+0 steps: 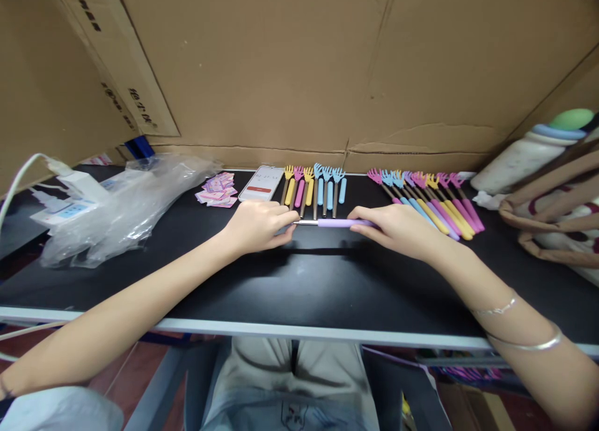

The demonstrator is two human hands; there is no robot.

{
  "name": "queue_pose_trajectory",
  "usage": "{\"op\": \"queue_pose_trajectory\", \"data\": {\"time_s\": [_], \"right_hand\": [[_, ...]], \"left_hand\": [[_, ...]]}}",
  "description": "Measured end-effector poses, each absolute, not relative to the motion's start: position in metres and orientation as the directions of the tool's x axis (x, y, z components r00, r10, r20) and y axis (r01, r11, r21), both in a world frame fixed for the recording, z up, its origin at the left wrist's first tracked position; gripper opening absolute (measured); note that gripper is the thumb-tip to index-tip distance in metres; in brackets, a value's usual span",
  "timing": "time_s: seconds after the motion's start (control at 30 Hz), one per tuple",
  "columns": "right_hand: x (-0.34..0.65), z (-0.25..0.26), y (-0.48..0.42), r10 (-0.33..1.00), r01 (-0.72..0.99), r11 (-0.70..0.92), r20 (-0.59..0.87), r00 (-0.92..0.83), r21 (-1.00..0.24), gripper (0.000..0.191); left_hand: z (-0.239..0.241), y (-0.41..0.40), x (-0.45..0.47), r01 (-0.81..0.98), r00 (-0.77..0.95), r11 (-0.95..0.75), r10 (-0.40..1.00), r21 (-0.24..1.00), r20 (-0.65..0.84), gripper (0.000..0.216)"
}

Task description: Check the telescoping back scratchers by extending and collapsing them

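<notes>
Between my two hands a back scratcher with a purple handle (339, 223) is held level above the black table. My left hand (262, 225) is closed around its metal rod end, and the fingers hide the tip. The fingers of my right hand (390, 228) pinch the far end of the purple handle. Just behind it lie loose claw-headed rods (325, 191) in yellow, pink and blue, with separate handle sleeves (342, 191) among them. To the right, several back scratchers with coloured handles (444, 209) lie side by side, partly behind my right hand.
A phone (260, 183) showing a timer and a pile of small printed cards (218, 191) lie at the back left. Clear plastic bags (135, 200) partly cover a power strip (65, 209). At the right are a bottle (524, 153) and a tan-handled bag (552, 213). Cardboard (281, 69) walls the back.
</notes>
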State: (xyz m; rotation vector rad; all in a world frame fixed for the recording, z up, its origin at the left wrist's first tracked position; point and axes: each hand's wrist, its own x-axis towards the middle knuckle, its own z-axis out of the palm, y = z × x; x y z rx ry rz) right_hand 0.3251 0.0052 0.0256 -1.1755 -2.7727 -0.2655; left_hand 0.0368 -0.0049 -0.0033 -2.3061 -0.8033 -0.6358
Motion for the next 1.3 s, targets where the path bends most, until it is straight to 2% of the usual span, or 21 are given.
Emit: {"op": "queue_pose_trajectory", "data": {"time_s": [0.3, 0.63, 0.87, 1.07, 1.3], "right_hand": [[0.325, 0.026, 0.005, 0.695, 0.716, 0.686, 0.173, -0.698, 0.130, 0.033], [0.323, 0.027, 0.004, 0.716, 0.740, 0.652, 0.188, -0.673, 0.164, 0.031], [0.322, 0.027, 0.003, 0.721, 0.749, 0.639, 0.205, -0.662, 0.176, 0.033], [0.324, 0.029, 0.003, 0.727, 0.761, 0.627, 0.224, -0.649, 0.169, 0.039], [0.324, 0.029, 0.004, 0.738, 0.769, 0.617, 0.218, -0.639, 0.166, 0.041]], "left_hand": [[-0.003, -0.006, 0.037, 0.677, 0.700, -0.619, 0.377, -0.397, 0.607, 0.017], [-0.002, -0.009, 0.040, 0.746, 0.651, -0.565, 0.505, -0.353, 0.566, 0.020], [-0.001, -0.009, 0.038, 0.828, 0.550, -0.488, 0.604, -0.278, 0.577, 0.023], [0.005, -0.009, 0.035, 0.833, 0.536, -0.501, 0.631, -0.233, 0.561, 0.025], [0.006, -0.008, 0.034, 0.827, 0.551, -0.507, 0.640, -0.245, 0.536, 0.026]]}}
